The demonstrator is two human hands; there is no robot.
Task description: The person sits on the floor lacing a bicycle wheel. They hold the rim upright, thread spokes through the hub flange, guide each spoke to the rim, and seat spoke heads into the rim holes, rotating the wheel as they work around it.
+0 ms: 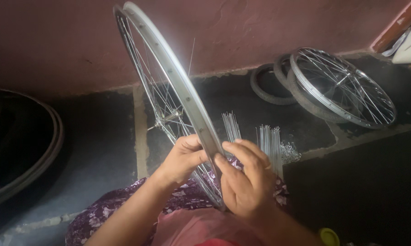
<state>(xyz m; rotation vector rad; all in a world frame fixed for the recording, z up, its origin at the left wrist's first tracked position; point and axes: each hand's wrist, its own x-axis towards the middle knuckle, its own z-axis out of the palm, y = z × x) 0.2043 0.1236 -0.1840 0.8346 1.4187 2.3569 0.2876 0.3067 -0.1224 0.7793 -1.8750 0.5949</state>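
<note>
- Steel-grey, the bicycle rim stands on edge in your lap, its top leaning toward the reddish wall, the hub and its laced spokes showing on the left side.
- Your left hand is closed on the rim's lower stretch, fingers curled over the left edge, thumb toward the channel.
- Your right hand grips the same stretch from the other side, forefinger pressed along the rim's face.
- Both grips sit low and close together, so the tall upper part is unsupported; I judge it could swing or tip sideways if either hand loosens.
- One thin spoke pokes up past the rim near the top; it looks loose at that end and could spring or scratch you if the wheel turns.
- Loose spokes lie in bundles on the dark floor just beyond your right hand; a slipping rim could scatter them.
- A finished wheel rests on tyres well apart, by the wall.
</note>
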